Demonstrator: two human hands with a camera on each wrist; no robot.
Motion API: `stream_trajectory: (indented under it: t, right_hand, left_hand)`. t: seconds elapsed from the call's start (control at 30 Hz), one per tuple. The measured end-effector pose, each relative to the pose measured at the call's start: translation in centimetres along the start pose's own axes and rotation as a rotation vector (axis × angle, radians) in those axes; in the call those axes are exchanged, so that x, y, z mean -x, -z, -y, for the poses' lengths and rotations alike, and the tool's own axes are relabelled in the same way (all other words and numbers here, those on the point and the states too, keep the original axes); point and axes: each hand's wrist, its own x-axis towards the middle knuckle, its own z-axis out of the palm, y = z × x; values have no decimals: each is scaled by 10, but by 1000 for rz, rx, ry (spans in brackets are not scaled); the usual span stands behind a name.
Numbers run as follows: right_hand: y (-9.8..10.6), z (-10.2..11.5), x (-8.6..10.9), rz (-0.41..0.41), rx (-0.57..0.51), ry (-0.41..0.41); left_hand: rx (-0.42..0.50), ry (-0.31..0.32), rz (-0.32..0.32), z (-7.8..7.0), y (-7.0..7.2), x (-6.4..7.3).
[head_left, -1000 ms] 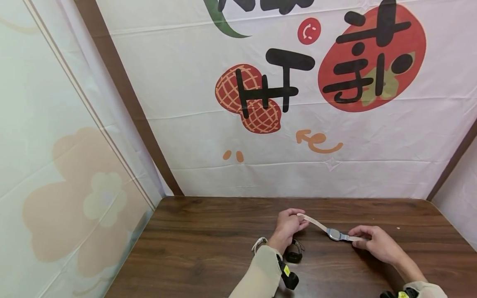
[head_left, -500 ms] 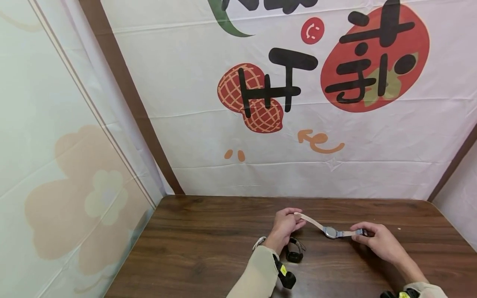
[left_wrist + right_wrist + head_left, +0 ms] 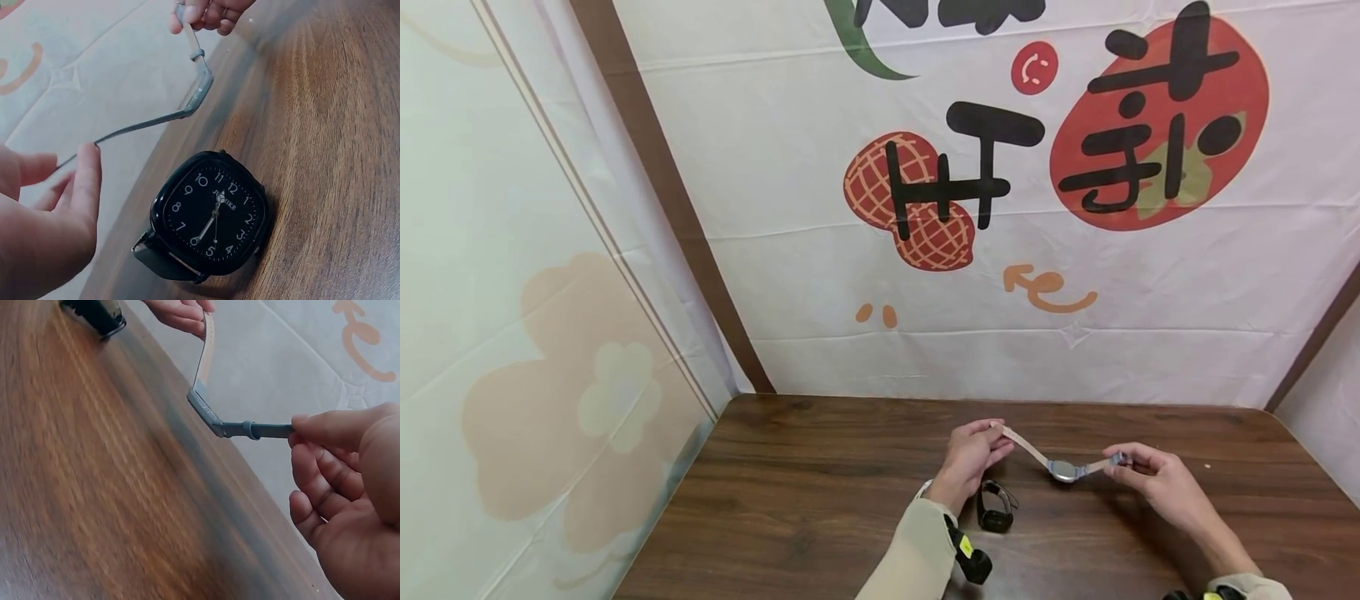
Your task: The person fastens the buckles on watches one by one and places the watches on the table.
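Observation:
A wristwatch (image 3: pixel 1063 472) with a blue-grey case and a strap pale on its inner side hangs stretched between both hands above the table. My left hand (image 3: pixel 972 454) pinches the tip of the long strap piece between thumb and fingers. At the other end, my right hand (image 3: pixel 1161 483) pinches the short strap piece near its buckle. The case sags lowest, its back showing in the head view. In the right wrist view a keeper loop (image 3: pixel 251 430) sits on the short strap. A black square-faced watch (image 3: pixel 211 215) stands on the table beside my left wrist.
The brown wooden table (image 3: pixel 820 492) ends at a white printed cloth wall (image 3: pixel 805 275) behind. Another cloth panel (image 3: pixel 490 333) borders the left side. A tiny pale speck (image 3: pixel 1207 466) lies right of my right hand.
My right hand has risen slightly and its grip has shifted along the short strap toward the buckle end. My left hand has moved slightly left, still pinching the strap tip.

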Motion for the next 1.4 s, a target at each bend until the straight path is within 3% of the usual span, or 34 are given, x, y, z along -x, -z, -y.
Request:
stream_trajectory:
  t: [0.5,0.77,1.0,1.23,1.4]
  right_hand:
    - [-7,14,3,41,-273,-6]
    - [-14,21,3,73,-496,80]
    - [-19,28,0,124,-546,100]
    - [-26,33,-2,147,-455,131]
    - [-33,37,-4,188,-557,213]
  left_hand:
    - [113,-10,122,-1,6,1]
    - [24,-65,143,-5,14,6]
    - [40,-79,153,-11,25,12]
    - [152,-110,221,-19,39,17]
    - [239,-126,273,-25,45,23]
